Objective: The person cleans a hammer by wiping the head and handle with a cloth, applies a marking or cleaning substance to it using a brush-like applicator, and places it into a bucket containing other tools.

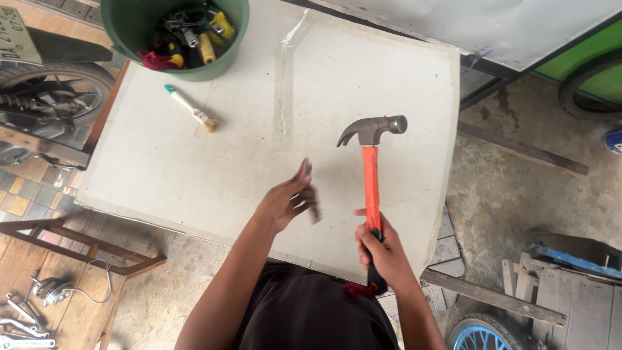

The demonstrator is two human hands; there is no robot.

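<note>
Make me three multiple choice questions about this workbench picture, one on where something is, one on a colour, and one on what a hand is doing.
1. Where does the small paintbrush with the white handle and teal tip lie?
A. inside the bucket
B. on the white board, just below the green bucket
C. on the concrete floor

2. What colour is the shaft of the steel claw hammer?
A. orange
B. blue
C. yellow

3. What is the right hand doing?
A. resting flat on the board
B. reaching into the bucket
C. gripping the hammer's black lower handle, head up

Answers: 1 B, the brush rests on the white board near the round green plastic bucket. 2 A, the shaft is bright orange. 3 C, the fingers wrap the handle while the left hand hovers open beside it.
</note>
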